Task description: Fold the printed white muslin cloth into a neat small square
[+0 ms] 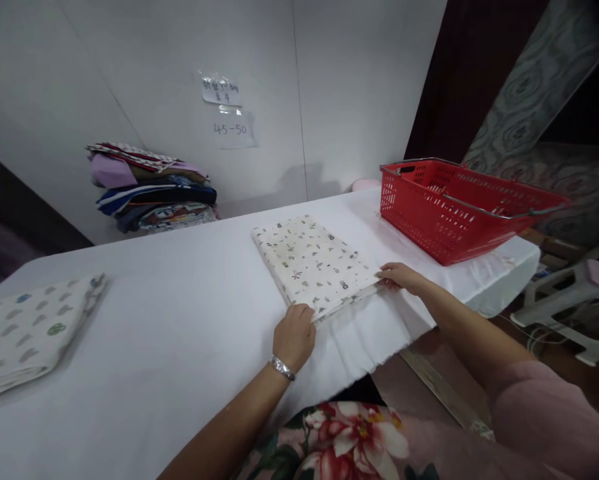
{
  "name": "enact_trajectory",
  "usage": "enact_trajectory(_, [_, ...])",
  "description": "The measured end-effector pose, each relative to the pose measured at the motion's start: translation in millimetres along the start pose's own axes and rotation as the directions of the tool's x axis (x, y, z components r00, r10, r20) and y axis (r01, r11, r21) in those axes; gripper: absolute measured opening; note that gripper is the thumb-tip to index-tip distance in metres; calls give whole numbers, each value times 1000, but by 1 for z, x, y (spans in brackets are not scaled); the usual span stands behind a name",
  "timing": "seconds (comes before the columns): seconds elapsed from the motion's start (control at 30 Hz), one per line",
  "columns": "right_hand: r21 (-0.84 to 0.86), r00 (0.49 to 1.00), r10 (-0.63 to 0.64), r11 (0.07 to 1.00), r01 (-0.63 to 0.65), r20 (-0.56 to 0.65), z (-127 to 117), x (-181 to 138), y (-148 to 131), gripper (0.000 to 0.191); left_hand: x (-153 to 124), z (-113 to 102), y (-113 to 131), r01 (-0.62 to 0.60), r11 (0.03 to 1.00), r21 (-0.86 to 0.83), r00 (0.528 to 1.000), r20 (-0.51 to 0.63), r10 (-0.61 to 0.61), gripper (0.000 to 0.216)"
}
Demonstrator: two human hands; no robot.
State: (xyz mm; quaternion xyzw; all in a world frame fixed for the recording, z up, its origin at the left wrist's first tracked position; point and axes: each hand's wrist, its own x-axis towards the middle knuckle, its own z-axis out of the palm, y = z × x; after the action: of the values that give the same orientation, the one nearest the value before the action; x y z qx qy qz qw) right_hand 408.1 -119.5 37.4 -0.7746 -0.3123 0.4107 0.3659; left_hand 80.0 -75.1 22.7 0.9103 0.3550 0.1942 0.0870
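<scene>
A folded cream cloth with small printed figures (312, 263) lies on the white table (189, 313). My left hand (293, 335), with a watch on the wrist, grips the cloth's near left corner, fingers curled under its edge. At the near right corner my right hand (402, 277) pinches the cloth's edge with its fingers closed.
An empty red plastic basket (454, 207) stands on the table's right end. Another folded patterned cloth (24, 333) lies at the left. A stack of folded fabrics (152, 190) sits against the back wall. A white stool (574, 300) stands to the right, off the table.
</scene>
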Motion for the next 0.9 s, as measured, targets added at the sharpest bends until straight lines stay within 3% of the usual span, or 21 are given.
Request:
enact_trajectory(0.13, [168, 996, -85, 982, 87, -15, 0, -4, -5, 18, -3, -1, -1, 34, 999, -18, 998, -46, -35, 25])
enact_trajectory(0.27, [330, 989, -148, 934, 135, 16, -3, -8, -24, 15, -3, 0, 2, 39, 999, 9, 999, -16, -39, 24])
enact_trajectory(0.43, [119, 976, -172, 975, 188, -134, -9, -2, -43, 24, 5, 5, 15, -41, 998, 47, 999, -35, 42, 45])
enact_trajectory(0.53, [-1, 982, -132, 991, 133, -134, -10, 2, -36, 25, 9, 10, 20, -73, 997, 33, 997, -5, 73, 44])
enact_trajectory(0.73, [-44, 996, -13, 999, 10, -90, -13, 4, -17, 18, 16, 13, 24, -80, 996, 25, 996, 33, 79, 35])
enact_trajectory(0.9, [32, 997, -56, 998, 58, -55, -17, 1, -35, 22, 48, 17, 46, -113, 994, 4, 992, 52, 112, 44])
